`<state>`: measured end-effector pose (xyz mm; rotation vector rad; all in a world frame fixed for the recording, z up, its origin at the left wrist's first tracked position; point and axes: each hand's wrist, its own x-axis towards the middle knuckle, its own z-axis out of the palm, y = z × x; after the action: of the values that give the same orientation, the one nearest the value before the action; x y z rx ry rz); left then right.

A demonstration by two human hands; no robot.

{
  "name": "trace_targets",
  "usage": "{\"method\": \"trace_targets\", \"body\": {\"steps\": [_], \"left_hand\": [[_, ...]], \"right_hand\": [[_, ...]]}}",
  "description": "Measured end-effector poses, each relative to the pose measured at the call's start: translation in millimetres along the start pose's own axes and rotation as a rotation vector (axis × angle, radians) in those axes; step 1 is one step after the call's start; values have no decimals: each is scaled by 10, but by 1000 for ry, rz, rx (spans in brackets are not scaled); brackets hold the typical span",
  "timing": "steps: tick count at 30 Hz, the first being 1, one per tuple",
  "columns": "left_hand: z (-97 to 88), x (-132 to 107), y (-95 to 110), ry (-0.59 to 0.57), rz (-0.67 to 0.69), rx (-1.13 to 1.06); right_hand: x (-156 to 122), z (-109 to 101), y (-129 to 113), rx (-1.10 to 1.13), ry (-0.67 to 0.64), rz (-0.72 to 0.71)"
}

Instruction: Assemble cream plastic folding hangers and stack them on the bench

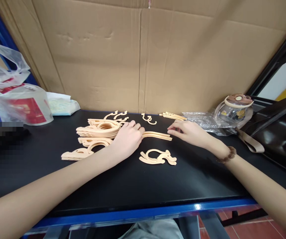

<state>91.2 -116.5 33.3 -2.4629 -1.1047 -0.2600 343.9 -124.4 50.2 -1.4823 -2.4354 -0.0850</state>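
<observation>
My left hand (130, 137) is closed, fingers curled over the near end of a slim, curved beige plastic hanger arm (157, 135); its fingertips are partly hidden. My right hand (189, 132) hovers by the other end of that arm, thumb and fingers bent and slightly apart, with nothing visible between them. Below the two hands, a folded beige plastic hanger (157, 157) lies flat on the black tabletop (143, 186). Stacked beige hanger pieces (98, 131) sit left of my left hand, partly covered by it and the forearm.
Loose beige hooks (149, 119) and more slim arms (174, 115) lie along the back, before a cardboard wall (95, 59). Clear plastic bags (207, 121), a clear bottle (234, 111) and a dark bag (279, 132) stand right. A bagged tub (26, 103) and tissue pack (62, 103) are left.
</observation>
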Motion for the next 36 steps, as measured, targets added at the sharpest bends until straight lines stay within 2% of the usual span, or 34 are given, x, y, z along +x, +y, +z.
{"method": "trace_targets", "body": {"steps": [6, 9, 15, 18, 21, 23, 26, 29, 31, 33, 36], "left_hand": [[-36, -9, 1, -20, 25, 3], [-59, -7, -1, -21, 26, -18], [-91, -2, -2, -22, 23, -152], [-94, 10, -19, 58, -19, -275], [-148, 26, -40, 134, -158, -685], [-221, 34, -34, 200, -201, -995], [-352, 30, 17, 399, -202, -1270], [-452, 2, 87, 596, -197, -1299], [-482, -26, 126, 664, -158, -1264], [-482, -56, 154, 666, -110, -1223], [-459, -95, 184, 559, -27, -1108]], "right_hand": [[15, 37, 45, 160, -153, 4], [16, 47, 61, 209, -166, -6], [1, -16, 107, 160, -156, -35], [-6, -44, 120, 207, -174, -31], [-11, -55, 98, 381, -192, -21], [-15, -51, 51, 526, -185, -33], [-29, -39, -64, 620, -125, -56], [-63, -39, -202, 580, -111, -66], [-93, -43, -284, 554, -140, -102], [-123, -39, -346, 497, -149, -154], [-154, -10, -404, 363, -142, -209]]}}
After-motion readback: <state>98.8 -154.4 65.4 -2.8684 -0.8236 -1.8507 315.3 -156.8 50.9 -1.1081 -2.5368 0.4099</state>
